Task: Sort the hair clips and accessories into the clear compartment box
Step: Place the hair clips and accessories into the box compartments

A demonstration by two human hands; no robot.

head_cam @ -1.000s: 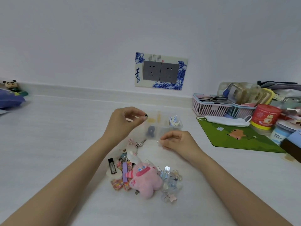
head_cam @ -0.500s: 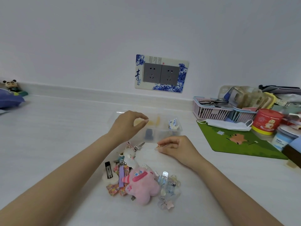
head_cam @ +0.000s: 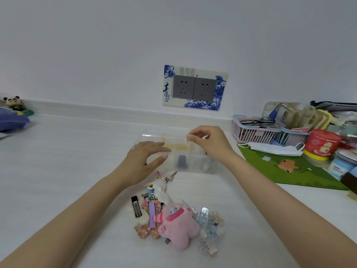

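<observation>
The right hand (head_cam: 209, 141) pinches a small pale piece (head_cam: 186, 139) between thumb and forefinger, too tiny to identify, over the back row of the clear compartment box (head_cam: 193, 169). The left hand (head_cam: 144, 161) holds nothing, its fingers straight and spread at the box's left front corner; contact is unclear. The box stands on the counter (head_cam: 67, 161) just behind the unsorted pile, where a pink plush charm (head_cam: 178, 224), a black hair clip (head_cam: 136, 208) and some clear clips (head_cam: 210, 228) lie. The step looks like dropping the pinched piece into a back compartment. Next, the fingers need to part squarely over one cell, then reach for the pile.
</observation>
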